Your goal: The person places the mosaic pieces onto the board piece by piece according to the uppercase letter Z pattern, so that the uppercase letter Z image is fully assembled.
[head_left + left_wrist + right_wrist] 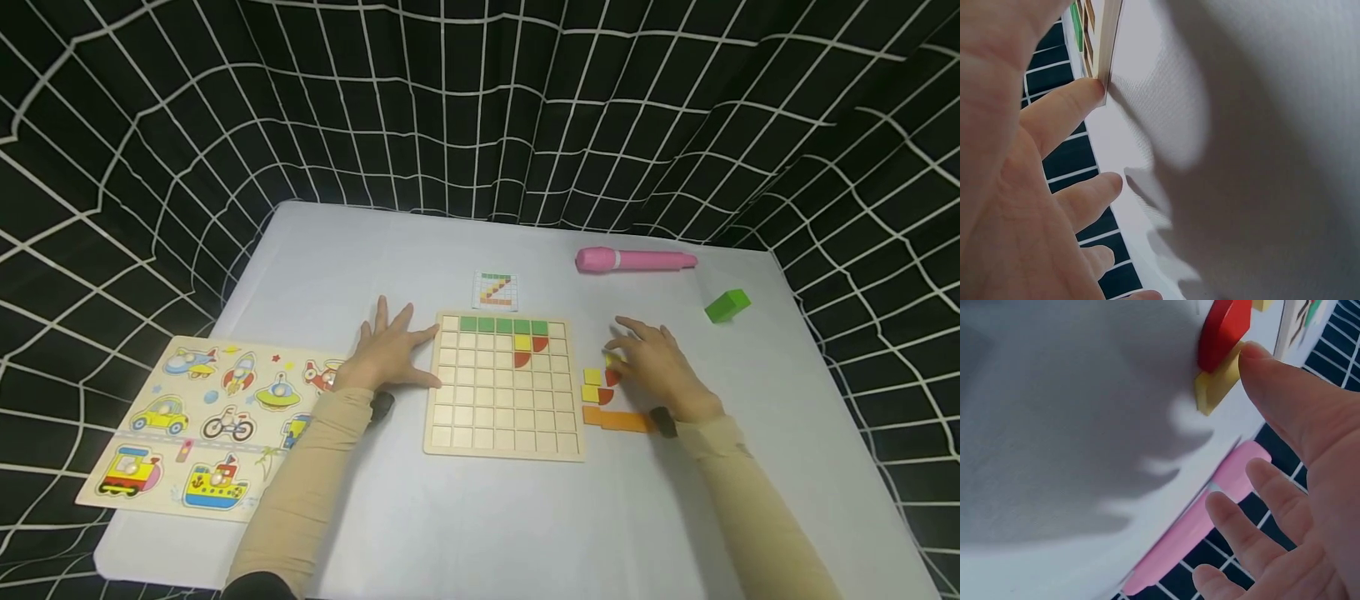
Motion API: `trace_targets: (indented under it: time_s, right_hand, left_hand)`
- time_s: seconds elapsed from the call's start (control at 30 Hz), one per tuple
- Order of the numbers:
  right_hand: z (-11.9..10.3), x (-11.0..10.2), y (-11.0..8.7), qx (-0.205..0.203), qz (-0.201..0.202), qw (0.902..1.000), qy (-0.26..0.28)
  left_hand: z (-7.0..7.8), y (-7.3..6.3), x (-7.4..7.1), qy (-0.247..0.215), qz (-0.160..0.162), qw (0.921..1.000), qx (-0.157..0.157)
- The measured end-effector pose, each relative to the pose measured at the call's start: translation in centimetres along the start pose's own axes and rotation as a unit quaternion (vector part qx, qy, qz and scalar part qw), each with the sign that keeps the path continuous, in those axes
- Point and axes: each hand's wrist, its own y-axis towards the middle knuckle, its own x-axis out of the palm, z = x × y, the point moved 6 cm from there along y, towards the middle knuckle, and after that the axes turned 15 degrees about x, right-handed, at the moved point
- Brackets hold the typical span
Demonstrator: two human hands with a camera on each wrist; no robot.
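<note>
A wooden grid board [504, 456] lies on the table. Its top row carries several green squares [504, 326]; below them sit a yellow square [522, 342] and two red quarter-round pieces [539, 342]. With fingers spread, my left hand [386, 354] touches the board's left edge by thumb and index finger. To the board's right, my right hand [656, 367] hovers over loose pieces, its fingers loosely bent. In the right wrist view its thumb is at a yellow block [1219, 381], beside a red block [1225, 331]; whether they touch is unclear.
Behind the board lies a small pattern card [495, 304]. Yellow squares [592, 377] and orange pieces [622, 421] lie right of the board. Farther back are a pink pen-shaped object [645, 261] and a green block [727, 306]. A picture puzzle board [180, 454] lies at left, partly under my left forearm.
</note>
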Motion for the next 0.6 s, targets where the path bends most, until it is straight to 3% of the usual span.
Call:
trace_targets:
  time_s: [0.2,0.6]
  right_hand:
    - [0.7,0.0,-0.3,-0.001,0.011,0.9999,-0.007]
    - [1.3,0.7,0.2,0.026,-0.025,0.9993,-0.013]
  left_hand:
    - [0.0,0.0,0.0,0.001,0.000,1.0000,-0.001]
    - [-0.2,0.0,0.2,-0.003,0.005,1.0000,0.001]
